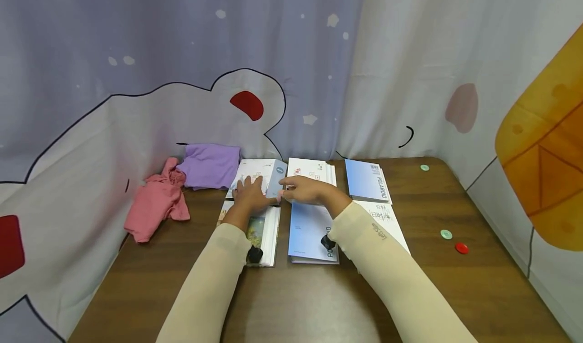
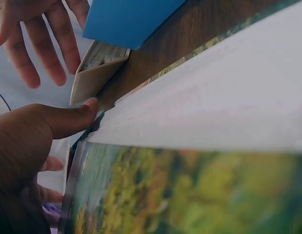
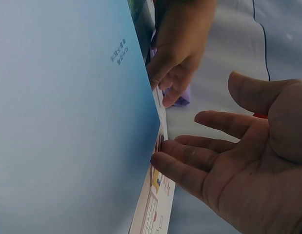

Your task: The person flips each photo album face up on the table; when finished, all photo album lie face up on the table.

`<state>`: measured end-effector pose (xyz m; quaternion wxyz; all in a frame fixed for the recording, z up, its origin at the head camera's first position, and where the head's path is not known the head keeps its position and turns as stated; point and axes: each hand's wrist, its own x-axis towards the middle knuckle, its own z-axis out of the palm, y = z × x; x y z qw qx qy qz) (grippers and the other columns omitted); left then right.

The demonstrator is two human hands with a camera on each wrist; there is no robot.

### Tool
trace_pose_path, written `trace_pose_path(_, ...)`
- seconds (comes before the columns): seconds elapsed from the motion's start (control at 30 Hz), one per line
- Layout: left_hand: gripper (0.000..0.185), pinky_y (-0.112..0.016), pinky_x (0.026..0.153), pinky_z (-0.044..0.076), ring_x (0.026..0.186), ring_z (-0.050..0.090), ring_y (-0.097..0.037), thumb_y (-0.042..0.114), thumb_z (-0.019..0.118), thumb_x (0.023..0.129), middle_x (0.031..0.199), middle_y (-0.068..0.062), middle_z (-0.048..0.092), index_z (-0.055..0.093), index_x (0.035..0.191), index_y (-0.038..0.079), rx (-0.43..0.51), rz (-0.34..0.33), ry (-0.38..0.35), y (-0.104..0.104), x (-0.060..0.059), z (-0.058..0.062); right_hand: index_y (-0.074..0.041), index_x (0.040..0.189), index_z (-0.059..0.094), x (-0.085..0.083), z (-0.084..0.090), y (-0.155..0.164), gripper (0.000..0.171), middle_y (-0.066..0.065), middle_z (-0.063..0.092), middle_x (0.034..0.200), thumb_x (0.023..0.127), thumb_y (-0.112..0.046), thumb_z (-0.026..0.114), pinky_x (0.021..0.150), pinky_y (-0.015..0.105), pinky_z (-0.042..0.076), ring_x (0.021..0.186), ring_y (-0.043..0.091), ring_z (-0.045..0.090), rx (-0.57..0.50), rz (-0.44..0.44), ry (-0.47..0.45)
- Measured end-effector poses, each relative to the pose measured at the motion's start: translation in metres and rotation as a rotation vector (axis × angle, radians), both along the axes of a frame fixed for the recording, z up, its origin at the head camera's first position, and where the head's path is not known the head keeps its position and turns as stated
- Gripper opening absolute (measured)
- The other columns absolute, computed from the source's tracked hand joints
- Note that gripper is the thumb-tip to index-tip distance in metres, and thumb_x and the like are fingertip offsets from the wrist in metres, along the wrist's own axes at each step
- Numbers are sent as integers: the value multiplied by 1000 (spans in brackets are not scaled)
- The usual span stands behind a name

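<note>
— Where was the booklet (image 1: 257,175)?

— At the table's (image 1: 478,282) back edge. My left hand (image 1: 249,194) lay flat on it, fingers straight.

— And the right?

— My right hand (image 1: 304,190) was open; fingertips seemed to meet its blue flap (image 1: 276,178). I needed steady pressure, lifting slowly.

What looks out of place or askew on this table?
Mostly tidy booklets in rows. Odd bits: a pink cloth lies crumpled at the left edge beside a folded purple cloth; three loose buttons are scattered at right. The white booklet under the left hand has its cover lifted by the right hand.
</note>
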<state>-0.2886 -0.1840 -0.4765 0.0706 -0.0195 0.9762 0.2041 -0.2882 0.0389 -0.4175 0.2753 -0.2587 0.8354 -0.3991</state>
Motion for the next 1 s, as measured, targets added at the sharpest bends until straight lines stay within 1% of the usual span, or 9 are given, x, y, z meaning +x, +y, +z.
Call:
trace_pose_path(0.13, 104, -84, 127, 15, 166, 17, -54, 62, 79, 93, 179, -24, 24, 31, 173, 15, -36, -12, -8, -7, 2, 2, -6, 168, 42, -1, -3, 0, 60, 19, 41, 175, 115, -30, 56, 134, 53, 34, 164, 39, 37, 0, -29, 18)
trace_pose_path(0.27, 101, -88, 124, 11, 165, 21, -53, 60, 78, 93, 179, -20, 29, 34, 172, 14, -8, -24, -7, -13, 3, 7, -4, 166, 44, -2, -4, -2, 57, 20, 44, 173, 115, -27, 57, 134, 53, 34, 163, 39, 40, -19, -40, 47)
trace_pose_path(0.37, 98, -89, 123, 15, 162, 25, -55, 58, 77, 94, 177, -21, 33, 37, 171, 12, 6, -54, -16, -18, 1, 12, -2, 165, 45, -3, -4, -3, 57, 23, 45, 171, 114, -26, 57, 133, 53, 36, 161, 39, 42, -33, -44, 64)
trace_pose_path(0.53, 91, -71, 125, 36, 154, 40, -54, 54, 79, 95, 168, -23, 49, 47, 164, 4, -22, -114, -10, -26, -5, 18, -2, 166, 42, -4, -5, -7, 60, 23, 47, 169, 115, -29, 57, 129, 54, 41, 158, 39, 46, -37, -20, 56)
trace_pose_path(0.67, 87, -60, 127, 40, 153, 44, -51, 50, 83, 95, 163, -23, 55, 52, 161, 3, -16, -137, -10, -31, -10, 20, -2, 167, 42, -5, -6, -11, 60, 22, 53, 163, 115, -28, 57, 124, 53, 46, 152, 37, 52, -24, -19, 66)
trace_pose_path(0.83, 87, -61, 127, 39, 152, 42, -54, 47, 85, 93, 162, -25, 54, 52, 161, 5, -8, -161, -6, -35, -16, 17, -3, 166, 43, -8, -9, -18, 60, 23, 46, 170, 112, -22, 61, 128, 55, 42, 158, 41, 45, -25, -25, 88)
trace_pose_path(0.87, 87, -62, 126, 39, 150, 43, -55, 47, 87, 91, 160, -24, 56, 55, 159, 6, -7, -162, 8, -37, -20, 13, -3, 166, 43, -8, -10, -19, 62, 22, 45, 171, 111, -21, 63, 129, 56, 40, 159, 42, 44, -25, -23, 92)
trace_pose_path(0.93, 92, -63, 124, 40, 147, 44, -57, 54, 89, 87, 158, -25, 57, 56, 159, 9, -7, -181, 26, -45, -35, -5, -4, 167, 43, -8, -12, -20, 65, 22, 43, 172, 109, -22, 66, 130, 55, 39, 160, 42, 42, -23, -15, 99)
trace_pose_path(1.0, 92, -63, 124, 40, 145, 46, -58, 51, 91, 85, 157, -26, 58, 56, 159, 9, -13, -189, 20, -46, -37, -6, -4, 167, 43, -7, -13, -21, 67, 19, 42, 173, 108, -23, 68, 131, 54, 38, 161, 41, 42, -21, -5, 107)
